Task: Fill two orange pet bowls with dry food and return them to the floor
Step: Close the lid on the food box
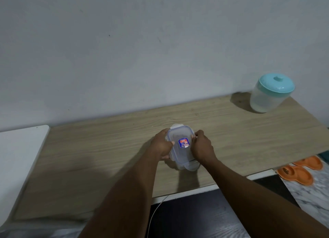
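A small clear plastic container (pixel 179 139) with a snap-lock lid and a blue-red sticker stands on the wooden tabletop (pixel 106 148). My left hand (pixel 161 145) grips its left side and my right hand (pixel 203 148) grips its right side, fingers on the lid's edges. Two orange pet bowls lie on the floor at the right, past the table's edge: one double bowl (pixel 296 174) nearer me, holding a little dark matter, and another orange bowl (pixel 310 162) partly hidden under the tabletop.
A translucent tub with a teal lid (pixel 272 92) stands at the table's back right by the grey wall. A white surface (pixel 19 157) adjoins the table on the left. A white cable (pixel 154 214) hangs off the front edge over dark flooring.
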{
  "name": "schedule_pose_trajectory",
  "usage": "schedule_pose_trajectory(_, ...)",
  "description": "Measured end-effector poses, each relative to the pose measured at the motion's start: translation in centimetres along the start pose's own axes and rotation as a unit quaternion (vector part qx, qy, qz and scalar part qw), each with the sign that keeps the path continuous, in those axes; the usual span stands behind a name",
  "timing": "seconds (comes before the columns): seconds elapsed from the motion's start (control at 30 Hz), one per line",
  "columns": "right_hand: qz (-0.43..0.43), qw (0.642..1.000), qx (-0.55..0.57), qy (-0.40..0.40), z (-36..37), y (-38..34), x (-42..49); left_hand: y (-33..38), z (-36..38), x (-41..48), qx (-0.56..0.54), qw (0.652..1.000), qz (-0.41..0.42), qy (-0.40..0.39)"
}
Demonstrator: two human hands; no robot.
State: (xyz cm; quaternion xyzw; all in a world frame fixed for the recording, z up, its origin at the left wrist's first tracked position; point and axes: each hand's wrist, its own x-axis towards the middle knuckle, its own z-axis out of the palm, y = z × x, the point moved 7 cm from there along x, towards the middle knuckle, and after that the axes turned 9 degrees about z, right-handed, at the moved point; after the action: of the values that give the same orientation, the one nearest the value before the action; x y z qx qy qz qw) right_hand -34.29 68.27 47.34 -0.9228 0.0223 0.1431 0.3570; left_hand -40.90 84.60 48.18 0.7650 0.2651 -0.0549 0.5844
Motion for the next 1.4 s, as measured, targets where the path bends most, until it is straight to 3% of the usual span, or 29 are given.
schedule_pose_trajectory(0.23,0.004,0.999,0.037,0.008,0.5,0.3,-0.8,-0.4,-0.2,0.1,-0.031,0.999,-0.028,-0.025)
schedule_pose_trajectory(0.5,-0.015,0.999,-0.016,0.023,-0.5,0.2,-0.5,-0.2,-0.2,-0.1,-0.052,0.997,-0.043,-0.027)
schedule_pose_trajectory(1.17,-0.007,0.998,-0.041,0.040,0.9,1.1,-1.0,0.4,0.0,-0.6,0.077,0.996,0.039,-0.018)
schedule_pose_trajectory(1.3,-0.027,0.983,-0.146,0.104,0.4,0.8,-1.3,0.0,-0.5,-0.5,0.095,0.995,0.003,0.002)
schedule_pose_trajectory(1.4,-0.025,0.982,-0.150,0.110,0.5,0.9,-1.0,-0.4,-1.5,-0.6,0.156,0.986,-0.044,0.035)
